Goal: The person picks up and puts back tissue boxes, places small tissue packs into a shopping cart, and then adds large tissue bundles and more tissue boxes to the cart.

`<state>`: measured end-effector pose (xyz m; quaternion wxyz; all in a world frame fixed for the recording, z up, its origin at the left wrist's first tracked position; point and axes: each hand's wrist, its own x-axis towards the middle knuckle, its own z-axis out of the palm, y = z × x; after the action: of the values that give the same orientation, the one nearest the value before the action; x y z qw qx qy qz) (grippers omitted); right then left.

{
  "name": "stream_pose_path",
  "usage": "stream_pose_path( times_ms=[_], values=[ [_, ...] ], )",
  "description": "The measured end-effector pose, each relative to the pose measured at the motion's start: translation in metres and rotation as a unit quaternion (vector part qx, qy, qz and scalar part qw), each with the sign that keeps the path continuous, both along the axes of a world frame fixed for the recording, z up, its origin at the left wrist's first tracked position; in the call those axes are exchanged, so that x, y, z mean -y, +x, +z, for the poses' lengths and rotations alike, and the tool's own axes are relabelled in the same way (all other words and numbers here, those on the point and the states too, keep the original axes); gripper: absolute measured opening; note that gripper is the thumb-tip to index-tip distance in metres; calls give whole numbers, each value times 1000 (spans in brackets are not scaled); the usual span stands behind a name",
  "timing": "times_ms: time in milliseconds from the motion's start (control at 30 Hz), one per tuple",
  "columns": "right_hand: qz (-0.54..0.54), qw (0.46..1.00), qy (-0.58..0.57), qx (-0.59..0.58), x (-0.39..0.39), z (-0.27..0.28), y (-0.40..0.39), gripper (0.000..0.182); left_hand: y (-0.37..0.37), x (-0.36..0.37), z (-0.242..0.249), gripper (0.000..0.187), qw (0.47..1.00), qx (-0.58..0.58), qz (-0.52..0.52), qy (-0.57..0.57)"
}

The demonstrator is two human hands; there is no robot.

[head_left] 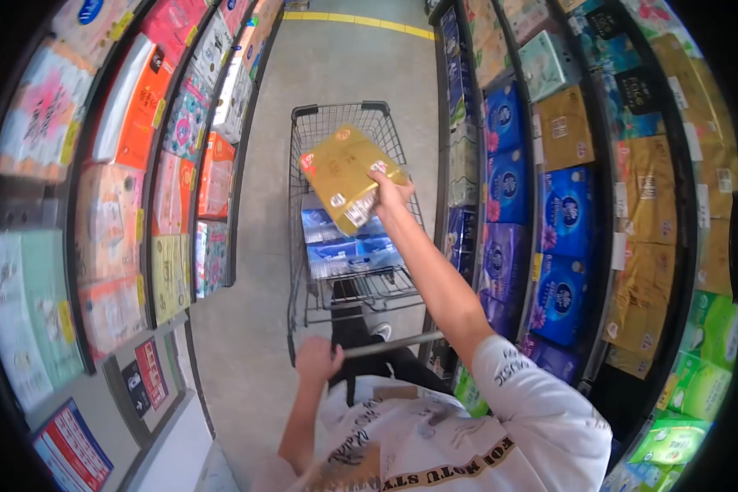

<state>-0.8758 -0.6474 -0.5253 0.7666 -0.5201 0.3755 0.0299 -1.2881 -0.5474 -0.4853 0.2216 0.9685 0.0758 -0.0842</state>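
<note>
My right hand (pixel 392 193) grips a gold tissue pack (pixel 342 168) by its near right edge, with the thumb on top. The pack is tilted and held over the basket of a black wire shopping cart (pixel 297 139). Inside the cart, partly hidden under the gold pack, lie blue tissue packs (pixel 348 252). My left hand (pixel 318 358) is closed around the left end of the cart's handlebar (pixel 385 346). Its thumb lies along the bar.
Shelves of tissue packs line both sides of the aisle. Pink, orange and mint packs (pixel 37 295) stand on the left. Blue packs (pixel 566 209), gold packs (pixel 648 184) and green packs (pixel 709 328) fill the right. A yellow floor line (pixel 357 20) crosses the far end.
</note>
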Motion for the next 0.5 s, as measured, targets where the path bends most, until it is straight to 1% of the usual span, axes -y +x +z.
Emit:
stream_pose_path(
  times_ms=[67,167,267,333,367,400,467,500],
  values=[
    [-64,996,-20,-62,-43,-45,23,78,1,-2,-1,30,999,28,-14,-10],
    [-78,974,193,-93,-69,-141,40,76,-6,-5,-15,31,998,59,-19,-15],
    [69,943,318,-68,-66,-182,29,78,-10,-5,-14,32,996,87,-25,-5],
    [68,963,194,-172,-70,-227,29,79,-5,-8,-12,33,995,100,-28,-1],
    [80,962,198,-173,-74,-208,26,76,-6,-10,-10,32,995,94,-25,-1],
    [116,956,179,-202,-68,-232,30,80,-6,-12,-11,32,995,94,-23,-2],
    [78,980,29,-183,-75,-215,31,84,-2,-15,-14,31,995,96,-22,7],
    [162,957,-136,-198,-68,-147,27,86,-4,-16,-14,30,995,97,-25,15]
  ],
)
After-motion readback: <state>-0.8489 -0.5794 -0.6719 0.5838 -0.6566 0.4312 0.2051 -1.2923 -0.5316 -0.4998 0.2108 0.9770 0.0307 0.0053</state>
